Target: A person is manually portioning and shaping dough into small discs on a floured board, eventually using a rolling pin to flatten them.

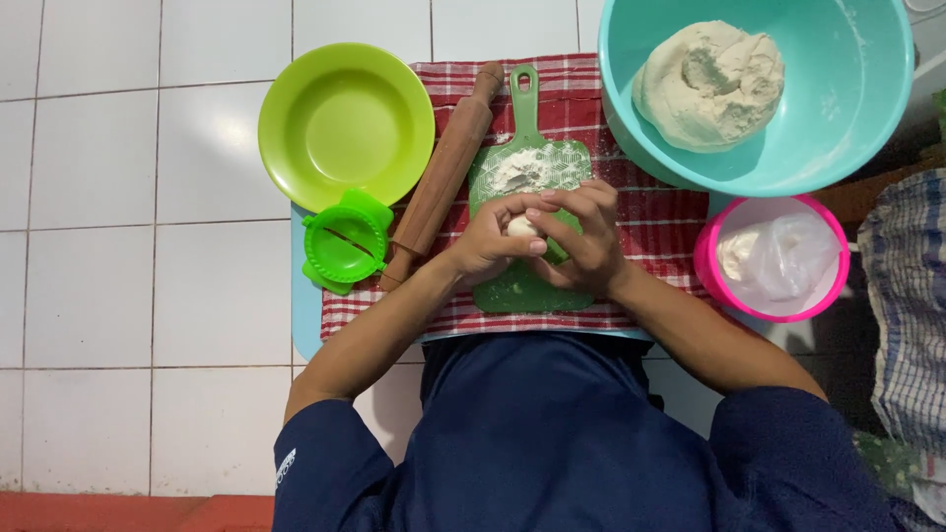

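Observation:
A small ball of pale dough [520,227] sits between both my hands above a green cutting board [512,286] dusted with flour. My left hand [488,241] cups the ball from the left, its fingers closed round it. From the right, my right hand [586,236] wraps over the ball, fingers bent across the top. Most of the ball is hidden by my fingers.
A teal bowl [847,108] with a big lump of dough [708,84] stands at the upper right. A pink bowl [708,266] holds a plastic bag. A wooden rolling pin [443,177], a lime plate [345,123] and a green dumpling press [343,244] lie left, on a red checked cloth [660,222].

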